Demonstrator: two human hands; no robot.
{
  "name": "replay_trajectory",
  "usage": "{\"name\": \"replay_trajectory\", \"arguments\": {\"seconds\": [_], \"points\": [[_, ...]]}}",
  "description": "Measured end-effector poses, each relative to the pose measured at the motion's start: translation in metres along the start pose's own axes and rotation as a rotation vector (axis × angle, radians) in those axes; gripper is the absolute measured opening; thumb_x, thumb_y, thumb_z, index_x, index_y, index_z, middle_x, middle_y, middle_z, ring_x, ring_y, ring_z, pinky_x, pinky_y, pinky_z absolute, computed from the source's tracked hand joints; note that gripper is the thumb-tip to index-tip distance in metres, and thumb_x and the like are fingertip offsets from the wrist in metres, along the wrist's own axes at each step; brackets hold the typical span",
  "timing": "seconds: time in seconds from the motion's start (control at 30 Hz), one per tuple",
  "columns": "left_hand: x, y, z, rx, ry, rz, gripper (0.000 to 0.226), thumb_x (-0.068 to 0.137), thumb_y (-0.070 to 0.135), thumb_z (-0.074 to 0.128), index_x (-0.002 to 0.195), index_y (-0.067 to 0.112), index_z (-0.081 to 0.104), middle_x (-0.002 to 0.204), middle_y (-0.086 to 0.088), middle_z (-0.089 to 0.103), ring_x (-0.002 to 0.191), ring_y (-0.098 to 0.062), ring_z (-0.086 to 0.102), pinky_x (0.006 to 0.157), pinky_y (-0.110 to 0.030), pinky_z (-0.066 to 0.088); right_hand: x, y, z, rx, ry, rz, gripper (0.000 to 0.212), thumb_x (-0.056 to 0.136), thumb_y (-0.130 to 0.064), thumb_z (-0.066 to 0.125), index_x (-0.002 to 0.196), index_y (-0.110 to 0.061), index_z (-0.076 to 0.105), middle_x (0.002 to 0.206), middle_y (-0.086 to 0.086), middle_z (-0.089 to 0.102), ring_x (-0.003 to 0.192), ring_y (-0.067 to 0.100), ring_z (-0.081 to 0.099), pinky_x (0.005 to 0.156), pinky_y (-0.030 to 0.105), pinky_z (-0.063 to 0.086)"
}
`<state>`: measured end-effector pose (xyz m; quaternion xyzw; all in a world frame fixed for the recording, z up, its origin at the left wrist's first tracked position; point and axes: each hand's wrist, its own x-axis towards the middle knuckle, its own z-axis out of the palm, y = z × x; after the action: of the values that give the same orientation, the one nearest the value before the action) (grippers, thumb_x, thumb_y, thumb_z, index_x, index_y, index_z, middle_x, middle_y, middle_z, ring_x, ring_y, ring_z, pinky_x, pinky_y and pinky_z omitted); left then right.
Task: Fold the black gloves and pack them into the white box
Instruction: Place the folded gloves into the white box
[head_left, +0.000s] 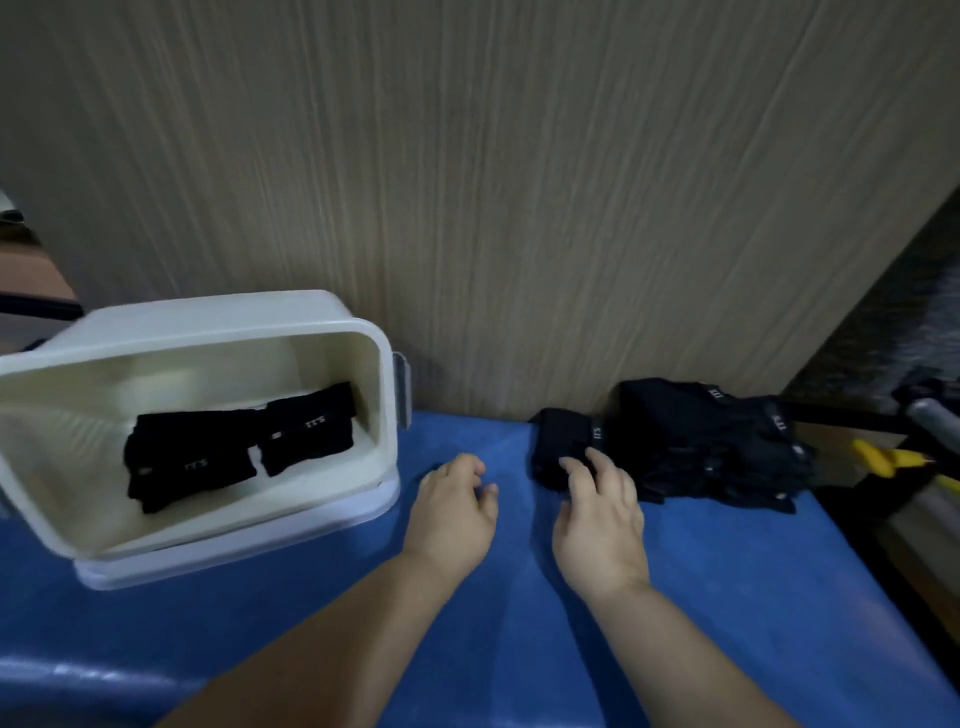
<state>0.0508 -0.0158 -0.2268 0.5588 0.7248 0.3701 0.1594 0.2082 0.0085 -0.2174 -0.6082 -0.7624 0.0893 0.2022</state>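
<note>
We noted the box (208, 332) at the left of the blue table (701, 597), resting on a white lid (234, 553) with its mouth tipped toward the camera and two folded gloves (192, 460) lying side by side inside. The unfolded pile (727, 447) lay well apart at the right, against the wood panel (519, 182). The left hand (454, 512) sat between box and pile, fingers loosely curled and holding nothing, while the right hand (602, 514) lay with relaxed fingers on the nearest glove (563, 441) at the pile's left edge, no grip visible.
</note>
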Motion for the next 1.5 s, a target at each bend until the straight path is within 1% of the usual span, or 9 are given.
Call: {"name": "replay_trajectory", "arguments": {"seconds": [0.13, 0.27, 0.5, 0.77, 0.87, 0.97, 1.17, 1.33, 1.5], "points": [[0.017, 0.02, 0.025, 0.054, -0.155, -0.048, 0.038, 0.097, 0.034, 0.047, 0.129, 0.014, 0.052, 0.123, -0.002, 0.059, 0.119, -0.022, 0.048, 0.099, -0.032, 0.04, 0.001, 0.014, -0.004, 0.009, -0.076, 0.042, 0.061, 0.094, -0.014, 0.041, 0.149, -0.027, 0.021, 0.16, 0.0, 0.003, 0.144, 0.023, 0.005, 0.114, 0.038, 0.017], [0.04, 0.037, 0.042, 0.079, -0.269, -0.165, 0.046, 0.097, 0.044, 0.041, 0.127, 0.01, 0.051, 0.126, -0.01, 0.059, 0.118, -0.029, 0.051, 0.097, -0.042, 0.044, 0.005, 0.018, -0.003, 0.019, -0.12, 0.052, 0.064, 0.092, -0.013, 0.039, 0.15, -0.027, 0.017, 0.16, 0.001, 0.008, 0.144, 0.021, 0.005, 0.115, 0.038, 0.013], [0.064, 0.056, 0.053, -0.017, -0.328, -0.349, 0.056, 0.094, 0.049, 0.049, 0.134, 0.011, 0.048, 0.13, -0.008, 0.057, 0.114, -0.025, 0.056, 0.093, -0.036, 0.047, 0.007, 0.02, -0.003, 0.066, -0.143, 0.019, 0.067, 0.091, -0.007, 0.037, 0.151, -0.027, 0.014, 0.159, -0.002, 0.014, 0.143, 0.018, 0.009, 0.116, 0.036, 0.011], [0.059, 0.052, 0.038, -0.421, -0.241, -0.488, 0.04, 0.087, 0.025, 0.055, 0.123, 0.008, 0.054, 0.117, -0.008, 0.06, 0.102, -0.021, 0.055, 0.084, -0.031, 0.046, 0.005, 0.02, -0.004, 0.277, 0.058, -0.001, 0.041, 0.097, -0.022, 0.045, 0.137, -0.026, 0.041, 0.123, -0.007, 0.057, 0.122, 0.015, 0.042, 0.106, 0.034, 0.03], [0.047, 0.045, 0.02, -0.601, -0.226, -0.527, 0.016, 0.086, 0.017, 0.055, 0.1, 0.009, 0.056, 0.107, -0.008, 0.061, 0.096, -0.019, 0.057, 0.088, -0.036, 0.052, 0.005, 0.017, -0.005, 0.44, 0.191, 0.029, 0.038, 0.094, -0.026, 0.053, 0.132, -0.021, 0.047, 0.105, -0.013, 0.058, 0.112, 0.013, 0.046, 0.101, 0.037, 0.036], [0.036, 0.035, -0.004, -0.72, -0.255, -0.576, 0.005, 0.086, 0.01, 0.055, 0.091, 0.01, 0.055, 0.107, -0.01, 0.06, 0.101, -0.022, 0.058, 0.081, -0.033, 0.055, 0.01, 0.01, -0.007, 0.529, 0.234, 0.08, 0.039, 0.094, -0.029, 0.055, 0.13, -0.017, 0.049, 0.112, -0.007, 0.055, 0.116, 0.016, 0.046, 0.101, 0.037, 0.038], [0.016, 0.016, -0.049, -0.817, -0.321, -0.608, 0.008, 0.086, 0.002, 0.051, 0.089, 0.01, 0.054, 0.096, -0.012, 0.062, 0.091, -0.029, 0.063, 0.073, -0.034, 0.056, 0.016, -0.025, -0.014, 1.03, -0.156, 0.394, 0.047, 0.093, -0.034, 0.059, 0.136, -0.02, 0.045, 0.129, 0.002, 0.054, 0.115, 0.016, 0.055, 0.099, 0.03, 0.042], [0.004, -0.001, -0.076, -0.864, -0.308, -0.655, 0.013, 0.083, 0.0, 0.05, 0.088, 0.01, 0.056, 0.095, -0.013, 0.062, 0.085, -0.027, 0.062, 0.064, -0.032, 0.053, 0.006, -0.054, -0.01, 1.354, -0.465, 0.527, 0.018, 0.091, -0.022, 0.058, 0.106, -0.013, 0.058, 0.09, 0.007, 0.066, 0.077, 0.021, 0.062, 0.064, 0.03, 0.044], [-0.01, -0.016, -0.098, -0.902, -0.271, -0.661, 0.016, 0.085, 0.0, 0.047, 0.094, 0.005, 0.059, 0.094, -0.014, 0.064, 0.082, -0.026, 0.063, 0.068, -0.035, 0.055, -0.005, -0.083, -0.001, 1.33, -0.484, 0.484, 0.003, 0.091, -0.011, 0.056, 0.088, -0.013, 0.057, 0.07, 0.005, 0.066, 0.061, 0.018, 0.061, 0.053, 0.025, 0.043]]}}
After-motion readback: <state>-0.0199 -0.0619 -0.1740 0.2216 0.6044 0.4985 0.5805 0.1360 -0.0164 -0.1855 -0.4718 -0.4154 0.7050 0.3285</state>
